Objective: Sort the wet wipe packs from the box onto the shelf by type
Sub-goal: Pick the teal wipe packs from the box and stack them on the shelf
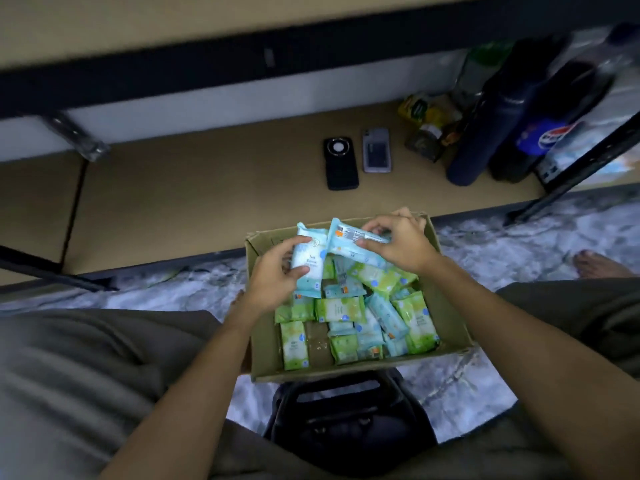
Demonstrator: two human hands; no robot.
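An open brown cardboard box (pixel 450 306) sits on the floor just in front of a low tan shelf board (pixel 207 202). Inside it lies a loose jumble of soft plastic wet wipe packs, some pale blue (pixel 386 315), some light green (pixel 341 309), lying flat or tilted across each other. Two more pale blue packs are lifted above the box's far end: one upright with its front showing (pixel 309 263), the other tilted with its barcoded back showing (pixel 353 245), their top corners close together.
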